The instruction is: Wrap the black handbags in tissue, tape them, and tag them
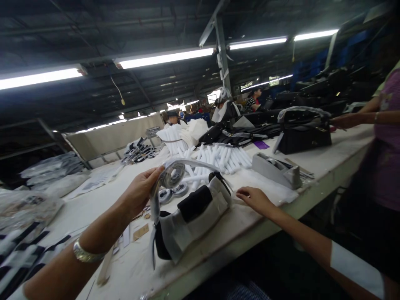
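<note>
A black handbag [195, 204] with white wrapping sheet [200, 227] around its body sits tilted on the worktable [125, 271] before me. Its arched handle [195, 163] is wrapped in clear plastic. My left hand [145, 185] pinches the left side of that handle, thumb and fingers closed. Just beyond the handle is a roll of clear tape [173, 175]; what supports it is hard to see. My right hand [254, 198] is beside the bag's right end, fingers curled together. Whatever is between those fingertips, if anything, is too small to make out.
White tubes [218, 158] lie piled behind the bag, near tape rolls [180, 190]. A grey tape dispenser [275, 170] stands at right. Farther right, another black handbag [304, 135] is beside a co-worker's hand [345, 121]. Plastic-wrapped stacks [51, 168] occupy the left.
</note>
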`<state>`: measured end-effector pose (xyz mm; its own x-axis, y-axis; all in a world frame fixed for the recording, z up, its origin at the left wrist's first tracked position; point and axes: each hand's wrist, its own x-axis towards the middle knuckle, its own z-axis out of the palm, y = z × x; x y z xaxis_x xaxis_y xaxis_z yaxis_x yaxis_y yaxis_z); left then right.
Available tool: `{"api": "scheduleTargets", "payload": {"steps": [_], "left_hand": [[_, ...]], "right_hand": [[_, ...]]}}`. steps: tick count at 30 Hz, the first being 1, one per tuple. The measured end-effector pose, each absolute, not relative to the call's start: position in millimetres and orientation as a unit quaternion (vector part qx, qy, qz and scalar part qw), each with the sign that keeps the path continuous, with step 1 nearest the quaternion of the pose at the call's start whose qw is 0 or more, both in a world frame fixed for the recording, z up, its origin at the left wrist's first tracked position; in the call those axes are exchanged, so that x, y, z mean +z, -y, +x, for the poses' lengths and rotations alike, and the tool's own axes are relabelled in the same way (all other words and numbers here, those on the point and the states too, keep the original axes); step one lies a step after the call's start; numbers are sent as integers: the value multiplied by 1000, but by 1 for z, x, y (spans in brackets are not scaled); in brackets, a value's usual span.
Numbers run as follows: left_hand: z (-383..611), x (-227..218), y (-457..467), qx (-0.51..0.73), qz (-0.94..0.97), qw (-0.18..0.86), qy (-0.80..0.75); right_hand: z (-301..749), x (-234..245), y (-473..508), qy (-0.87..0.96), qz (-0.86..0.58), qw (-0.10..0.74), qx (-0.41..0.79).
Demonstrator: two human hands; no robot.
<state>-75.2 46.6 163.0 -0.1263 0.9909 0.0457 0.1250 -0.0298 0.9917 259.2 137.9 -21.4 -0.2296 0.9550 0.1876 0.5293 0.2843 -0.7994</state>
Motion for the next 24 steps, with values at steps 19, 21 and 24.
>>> {"api": "scheduleTargets", "payload": {"steps": [19,21,24], "left_hand": [[-75,153,-34,515,477,421,-575],[-77,153,-36,505,484,414,-582],[-78,152,-39,483,512,387,-596]], "right_hand": [[271,-47,-178,739,-506,250,368],[267,-34,-167,734,-474,264,408],[251,-6,-146,725,-405,278,483]]}}
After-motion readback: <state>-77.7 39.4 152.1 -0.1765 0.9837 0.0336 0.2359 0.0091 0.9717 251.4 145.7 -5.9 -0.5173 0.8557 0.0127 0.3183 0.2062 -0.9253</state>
